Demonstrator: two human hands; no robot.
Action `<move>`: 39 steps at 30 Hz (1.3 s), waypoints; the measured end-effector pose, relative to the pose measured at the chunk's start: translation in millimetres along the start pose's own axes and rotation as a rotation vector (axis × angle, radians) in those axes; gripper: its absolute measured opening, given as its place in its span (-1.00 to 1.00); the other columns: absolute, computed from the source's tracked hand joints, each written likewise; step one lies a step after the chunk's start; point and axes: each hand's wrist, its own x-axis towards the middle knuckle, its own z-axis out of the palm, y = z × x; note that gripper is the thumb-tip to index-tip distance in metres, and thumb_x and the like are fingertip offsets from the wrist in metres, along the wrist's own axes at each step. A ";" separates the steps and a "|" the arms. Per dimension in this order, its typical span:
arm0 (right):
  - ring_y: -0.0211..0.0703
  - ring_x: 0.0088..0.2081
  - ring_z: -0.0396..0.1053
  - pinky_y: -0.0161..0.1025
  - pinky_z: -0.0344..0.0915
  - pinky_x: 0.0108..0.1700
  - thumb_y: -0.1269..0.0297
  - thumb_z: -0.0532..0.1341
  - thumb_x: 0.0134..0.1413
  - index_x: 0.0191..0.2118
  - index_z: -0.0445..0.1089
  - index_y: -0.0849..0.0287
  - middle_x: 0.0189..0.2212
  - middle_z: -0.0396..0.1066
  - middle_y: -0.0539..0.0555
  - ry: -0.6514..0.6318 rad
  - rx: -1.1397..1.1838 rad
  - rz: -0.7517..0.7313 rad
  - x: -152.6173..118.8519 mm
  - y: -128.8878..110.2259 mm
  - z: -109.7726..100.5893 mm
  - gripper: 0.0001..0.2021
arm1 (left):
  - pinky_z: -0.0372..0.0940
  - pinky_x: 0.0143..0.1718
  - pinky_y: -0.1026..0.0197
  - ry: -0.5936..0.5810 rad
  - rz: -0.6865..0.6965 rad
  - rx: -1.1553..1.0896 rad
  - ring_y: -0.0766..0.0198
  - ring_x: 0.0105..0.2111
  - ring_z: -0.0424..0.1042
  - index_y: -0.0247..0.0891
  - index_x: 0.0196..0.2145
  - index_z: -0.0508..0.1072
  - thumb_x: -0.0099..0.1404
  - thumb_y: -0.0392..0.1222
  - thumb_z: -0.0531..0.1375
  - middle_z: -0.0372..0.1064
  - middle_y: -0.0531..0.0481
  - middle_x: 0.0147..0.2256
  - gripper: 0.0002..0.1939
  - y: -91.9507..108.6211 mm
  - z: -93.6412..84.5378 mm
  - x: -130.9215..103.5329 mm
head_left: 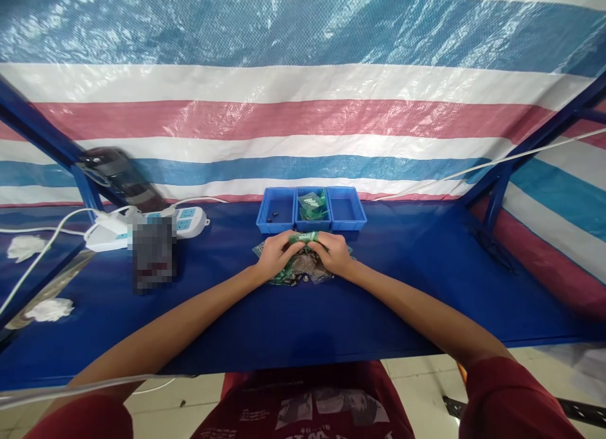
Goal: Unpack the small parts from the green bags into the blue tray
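Between my two hands is a small green plastic bag [303, 237], pinched at both ends. My left hand [277, 254] closes on its left end, thumb pointing inward. On the right end, my right hand [332, 252] grips in the same way. Under the hands lies a pile of clear and greenish plastic bags [307, 265] with small metal parts, some loose at its front edge. Just beyond stand three joined blue bins: the left bin [276, 224] holds a few tiny dark pieces, the middle bin [312, 225] green bags, and the right bin [348, 225] shows a bare floor.
A white power strip [192, 223] with plugs and cables lies left on the blue table [227, 319], beside a blurred-out dark object [154, 256]. A dark bottle-like object [123, 177] leans behind. Crumpled white tissue [50, 309] sits far left. Striped sheeting [303, 120] hangs behind.
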 end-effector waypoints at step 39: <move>-0.25 -0.54 0.16 -0.29 0.11 -0.46 0.23 0.02 0.26 -0.49 0.12 0.13 -0.59 0.15 -0.02 0.047 0.022 -0.041 4.8 -8.2 -0.9 -0.73 | 0.07 -0.56 0.36 0.100 -0.035 0.040 0.43 -0.65 0.18 -0.29 -0.53 0.32 0.37 -0.06 0.06 0.16 0.14 -0.66 -0.64 3.0 -2.9 -3.8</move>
